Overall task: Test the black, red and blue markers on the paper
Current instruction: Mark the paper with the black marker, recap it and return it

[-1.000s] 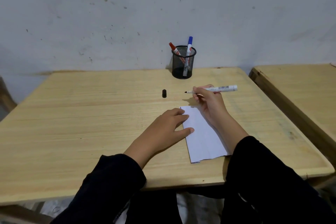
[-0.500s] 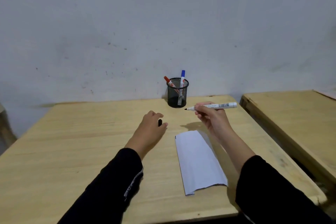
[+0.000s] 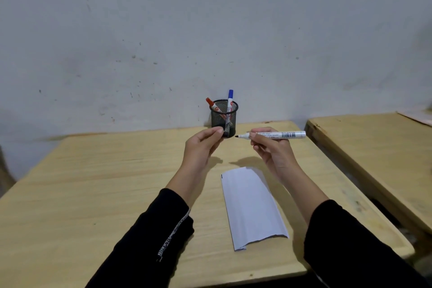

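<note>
Right hand (image 3: 272,149): fingers pinching uncapped white black-tipped marker (image 3: 275,135), level, tip leftward.
Left hand (image 3: 201,147): fingertips pinching small black cap (image 3: 226,133), just beside the tip.
White folded paper (image 3: 252,206): flat below both hands.

We find the scene dim and evenly lit, without glare. Soft shadows of both hands fall on the table (image 3: 93,182) just beyond the paper (image 3: 252,206). Table edges bow at the frame's margins, and detail is slightly soft throughout.

left hand (image 3: 201,147) pinches cap (image 3: 226,134) | right hand (image 3: 271,150) holds black marker (image 3: 275,135)
</note>
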Available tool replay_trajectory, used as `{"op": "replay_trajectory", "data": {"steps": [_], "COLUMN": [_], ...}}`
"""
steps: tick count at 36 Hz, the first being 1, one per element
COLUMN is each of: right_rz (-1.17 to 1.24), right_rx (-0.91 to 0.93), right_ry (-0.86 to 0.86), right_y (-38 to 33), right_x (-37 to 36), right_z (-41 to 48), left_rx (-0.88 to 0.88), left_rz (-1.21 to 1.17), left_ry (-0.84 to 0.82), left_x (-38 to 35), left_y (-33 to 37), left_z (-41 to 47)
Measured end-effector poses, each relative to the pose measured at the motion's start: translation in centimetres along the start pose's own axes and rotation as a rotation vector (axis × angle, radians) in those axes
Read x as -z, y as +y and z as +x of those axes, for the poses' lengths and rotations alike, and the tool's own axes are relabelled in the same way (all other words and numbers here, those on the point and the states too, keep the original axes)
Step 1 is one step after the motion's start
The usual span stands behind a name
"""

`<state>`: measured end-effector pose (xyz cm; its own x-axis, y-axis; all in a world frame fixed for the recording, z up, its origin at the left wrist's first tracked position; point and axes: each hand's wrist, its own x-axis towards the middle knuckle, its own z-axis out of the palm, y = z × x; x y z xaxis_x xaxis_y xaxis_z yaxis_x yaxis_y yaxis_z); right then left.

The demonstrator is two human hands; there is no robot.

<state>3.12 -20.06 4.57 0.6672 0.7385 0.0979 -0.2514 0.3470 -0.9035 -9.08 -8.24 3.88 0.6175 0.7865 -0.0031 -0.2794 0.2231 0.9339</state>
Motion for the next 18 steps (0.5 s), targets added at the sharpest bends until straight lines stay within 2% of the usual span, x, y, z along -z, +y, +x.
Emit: {"op": "replay_trajectory", "data": {"steps": [3,7,18], "right_rz": [0.012,-0.001,-0.050], "right_rx": [0.013,0.019,0.038], "right_ry": [-0.014,-0.029,-0.098], "right_y": [0.1,0.2,0.4], "right_x": [-0.3,-0.4,0.1], "right_z": [-0.1,-0.1,-0.6], "left_rx": [0.057,0.099,0.121], "left_rz": [-0.132,-0.195,-0.210], "left_ry": [0.004,0.004,-0.034], "left_x": [-0.7,-1.1,-1.6], "left_y": [0.0,-0.3,-0.4], "left_z": [-0.4,-0.8,-1.3]}}
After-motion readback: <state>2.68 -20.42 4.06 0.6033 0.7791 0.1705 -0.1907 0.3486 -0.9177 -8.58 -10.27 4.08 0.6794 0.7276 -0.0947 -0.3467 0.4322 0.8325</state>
